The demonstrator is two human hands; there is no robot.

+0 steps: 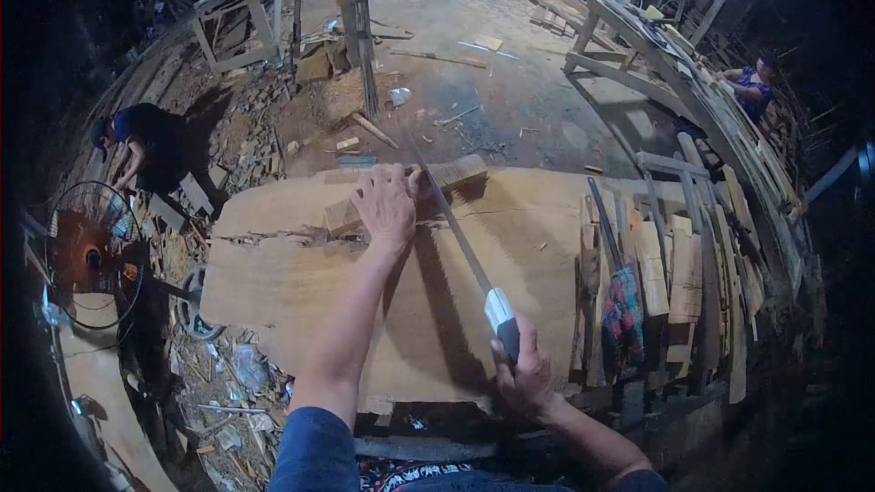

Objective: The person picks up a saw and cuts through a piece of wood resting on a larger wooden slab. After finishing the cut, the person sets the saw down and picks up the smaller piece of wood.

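Brown wooden block (465, 177): lies directly under the left hand (390, 205), and extends to both sides of its fingers.
Left fingers: slightly apart, laid over the top of the block; cannot tell if curled around its far edge.
Right hand (527, 372): closed around the handle of the saw, nearer to the body than the left fingers.
Saw (503, 317): held in the right fingers by its white and grey handle; runs forward with its long blade, across the block, just to the right of the left fingers; cannot tell how deep in the wood.
Slab (273, 287): wide, of pale brown wood, under the block; cracked to the left of the left fingers.
Wood strips (652, 260): placed side by side, to the right of the right fingers.
Checked cloth (622, 319): among these strips, also to the right of the right fingers.
Fan (94, 255): stands well apart, to the left of the left fingers.
Co-worker (144, 137): bends down beyond the fan, far left of the left fingers.
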